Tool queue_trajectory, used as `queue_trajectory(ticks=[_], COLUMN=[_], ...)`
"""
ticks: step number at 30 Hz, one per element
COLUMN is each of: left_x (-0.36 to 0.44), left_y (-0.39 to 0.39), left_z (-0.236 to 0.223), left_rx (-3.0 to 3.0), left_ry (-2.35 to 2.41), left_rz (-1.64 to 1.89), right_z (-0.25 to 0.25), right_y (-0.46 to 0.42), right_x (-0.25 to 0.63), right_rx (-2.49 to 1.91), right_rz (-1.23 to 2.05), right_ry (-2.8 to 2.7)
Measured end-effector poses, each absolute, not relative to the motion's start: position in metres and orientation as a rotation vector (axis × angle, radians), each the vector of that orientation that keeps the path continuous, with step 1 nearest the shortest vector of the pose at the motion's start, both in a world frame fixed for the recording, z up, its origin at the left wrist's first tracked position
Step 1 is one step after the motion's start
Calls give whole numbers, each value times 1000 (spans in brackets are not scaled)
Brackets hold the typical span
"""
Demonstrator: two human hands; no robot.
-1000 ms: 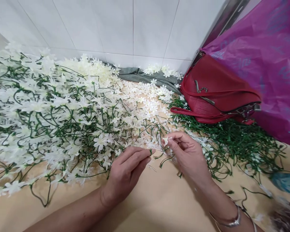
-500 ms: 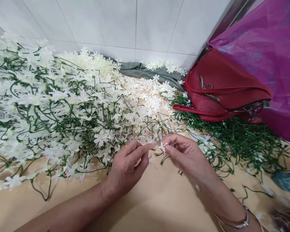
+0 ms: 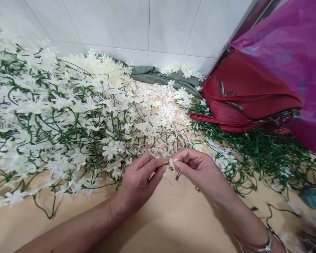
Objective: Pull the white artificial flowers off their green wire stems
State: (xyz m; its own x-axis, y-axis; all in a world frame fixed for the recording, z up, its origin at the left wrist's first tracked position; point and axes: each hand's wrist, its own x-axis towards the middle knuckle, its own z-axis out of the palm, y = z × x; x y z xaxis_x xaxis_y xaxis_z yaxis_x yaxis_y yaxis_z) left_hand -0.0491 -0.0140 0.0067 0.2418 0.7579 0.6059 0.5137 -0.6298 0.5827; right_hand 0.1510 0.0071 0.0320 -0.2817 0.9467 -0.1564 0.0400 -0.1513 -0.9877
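Note:
Just above the table, my two hands meet at the fingertips. My left hand (image 3: 140, 181) is closed in a pinch on a small green artificial flower stem (image 3: 168, 163), most of it hidden by the fingers. Between thumb and forefinger, my right hand (image 3: 200, 170) grips a white artificial flower (image 3: 173, 164), its petals touching the stem's tip. Loose thin stamens and green stem ends lie under the hands. On the left spreads a large heap of white flowers on green stems (image 3: 76, 123). Loose white petal blossoms (image 3: 164, 105) are scattered beyond the hands.
A pile of green stems (image 3: 263, 151) lies at the right, partly under a red handbag (image 3: 250, 91). Behind the bag is a purple plastic bag (image 3: 287, 45). Grey cloth (image 3: 163, 78) runs along the white tiled wall (image 3: 173, 28). A blue object (image 3: 314, 199) sits at the right edge.
My right hand has moved slightly left, bringing the white flower up against my left fingertips and the stem tip. My left hand has barely moved.

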Motion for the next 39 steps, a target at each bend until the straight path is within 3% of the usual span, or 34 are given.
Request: queue_trajectory(ticks=[39], left_x=[-53], left_y=[-13], left_z=[-2], left_rx=[2191], left_ry=[1139], left_rz=[1067], right_z=[30], right_y=[6], right_x=[146], right_rx=[-1274], right_rz=[1612], right_ry=[-1390])
